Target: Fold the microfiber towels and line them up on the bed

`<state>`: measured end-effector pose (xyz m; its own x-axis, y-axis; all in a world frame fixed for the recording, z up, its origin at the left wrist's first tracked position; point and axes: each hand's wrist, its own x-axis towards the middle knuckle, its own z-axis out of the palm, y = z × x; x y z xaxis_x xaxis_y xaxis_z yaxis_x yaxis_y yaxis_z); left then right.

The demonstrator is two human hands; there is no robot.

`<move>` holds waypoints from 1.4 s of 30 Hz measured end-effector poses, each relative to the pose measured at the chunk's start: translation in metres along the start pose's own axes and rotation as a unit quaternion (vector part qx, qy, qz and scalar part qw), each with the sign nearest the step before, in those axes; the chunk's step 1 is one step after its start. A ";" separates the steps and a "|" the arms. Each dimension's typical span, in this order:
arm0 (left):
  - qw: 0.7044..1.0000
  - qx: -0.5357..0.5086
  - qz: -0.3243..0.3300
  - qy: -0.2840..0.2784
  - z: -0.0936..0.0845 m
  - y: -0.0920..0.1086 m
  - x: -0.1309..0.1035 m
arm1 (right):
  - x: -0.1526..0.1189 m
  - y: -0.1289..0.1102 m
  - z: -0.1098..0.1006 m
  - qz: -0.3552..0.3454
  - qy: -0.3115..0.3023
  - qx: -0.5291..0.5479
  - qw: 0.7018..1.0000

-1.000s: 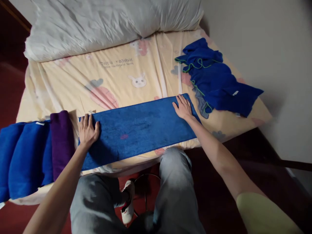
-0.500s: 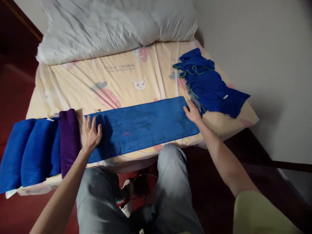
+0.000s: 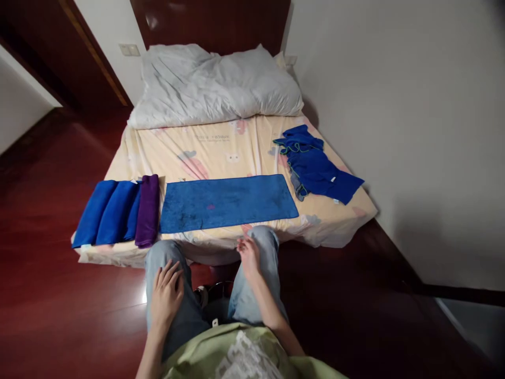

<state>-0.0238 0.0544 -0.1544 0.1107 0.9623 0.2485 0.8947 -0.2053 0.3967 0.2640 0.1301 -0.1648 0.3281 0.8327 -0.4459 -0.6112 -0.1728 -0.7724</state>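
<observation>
A blue towel (image 3: 229, 202) lies flat and long across the front of the bed, with a small reddish mark on it. To its left sit rolled or folded blue towels (image 3: 116, 210) and a purple one (image 3: 148, 210) side by side. At the right, a loose heap of darker blue cloths (image 3: 315, 168) has green edging. My left hand (image 3: 168, 289) is over my left thigh, fingers spread and holding nothing. Over my right knee is my right hand (image 3: 249, 255), its fingers loosely apart and empty.
The bed (image 3: 331, 226) has a yellow printed sheet. A bunched white quilt (image 3: 216, 89) lies at its far end, before a dark red headboard (image 3: 209, 23). A pale wall (image 3: 402, 131) rises on the right.
Both hands have left the flat blue towel and come back over my legs. The view has pulled back and now takes in the headboard and more floor.
</observation>
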 end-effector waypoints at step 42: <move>0.979 -0.066 0.023 -0.193 0.020 0.042 0.250 | 0.065 0.035 0.067 0.153 0.100 0.214 0.960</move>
<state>0.0503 0.2904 -0.0932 0.3275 0.9420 -0.0735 0.8244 -0.2469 0.5093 0.2157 0.2133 -0.1899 0.1917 0.6533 -0.7324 -0.9267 -0.1253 -0.3544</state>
